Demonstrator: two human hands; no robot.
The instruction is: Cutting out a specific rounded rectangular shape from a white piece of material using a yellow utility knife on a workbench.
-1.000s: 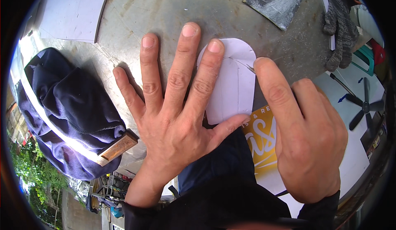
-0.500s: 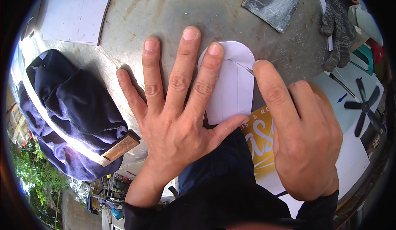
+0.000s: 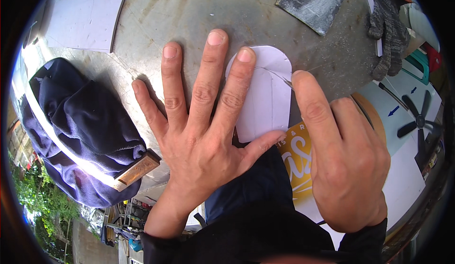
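Note:
A flat white piece [image 3: 266, 98] with a rounded far end lies on the grey worktop, with thin lines marked on its face. My left hand [image 3: 201, 107] rests flat with its fingers spread. Its index finger and thumb press on the white piece's left side and near edge; the other fingers lie on the worktop. From the right, my right hand [image 3: 348, 155] is closed around a thin, pointed metal tool [image 3: 286, 81]. Its slender tip reaches over the rounded end, near a curved line. The hand hides the tool's handle, so its exact kind cannot be told.
At left lies bunched dark blue cloth [image 3: 83, 131] beside a small wooden block [image 3: 138, 170]. A white sheet [image 3: 87, 20] is at far left, worn dark sandpaper [image 3: 313, 5] at the back. Grey gloves [image 3: 391, 31] and a black fan blade [image 3: 420, 121] lie right, near a yellow printed panel [image 3: 298, 164].
My right hand has tilted slightly, and more of a tan rounded thing shows behind it. My left hand stays on the white piece. The whole view has shifted a little.

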